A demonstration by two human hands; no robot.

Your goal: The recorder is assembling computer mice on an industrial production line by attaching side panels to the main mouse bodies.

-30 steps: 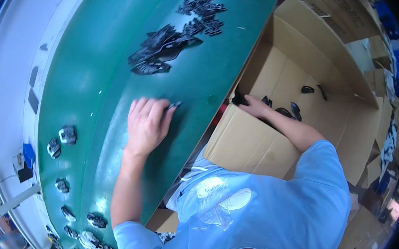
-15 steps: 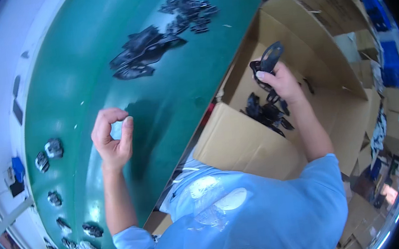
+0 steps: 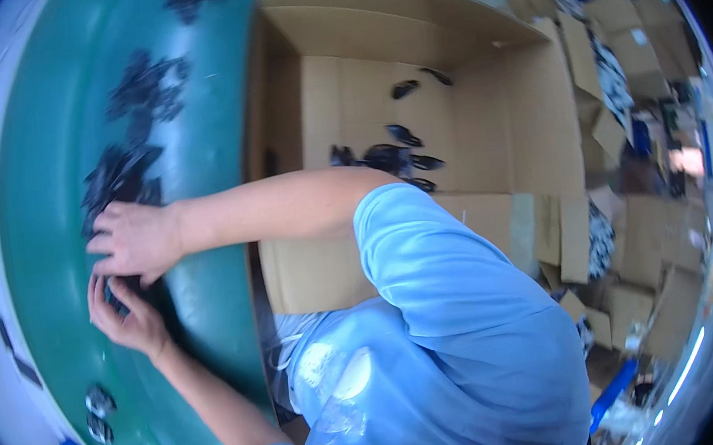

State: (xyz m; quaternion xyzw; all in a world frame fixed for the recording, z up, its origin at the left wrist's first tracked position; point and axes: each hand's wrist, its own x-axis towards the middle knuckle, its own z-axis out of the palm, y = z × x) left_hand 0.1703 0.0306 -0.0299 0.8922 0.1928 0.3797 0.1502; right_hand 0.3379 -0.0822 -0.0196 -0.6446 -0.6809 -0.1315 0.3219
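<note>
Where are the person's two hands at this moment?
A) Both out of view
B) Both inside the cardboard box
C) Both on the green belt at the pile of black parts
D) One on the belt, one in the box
C: the left hand and right hand meet on the green belt at the black parts, beside the cardboard box.

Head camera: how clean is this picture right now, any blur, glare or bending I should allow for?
Head view: strong fisheye bending, the green belt and cardboard box curve toward a black rim; motion blur softens the dark parts and both hands, left hand and right hand; bright washed-out glare along the left edge and on the shirt; the right side clutter is smeared.
</note>
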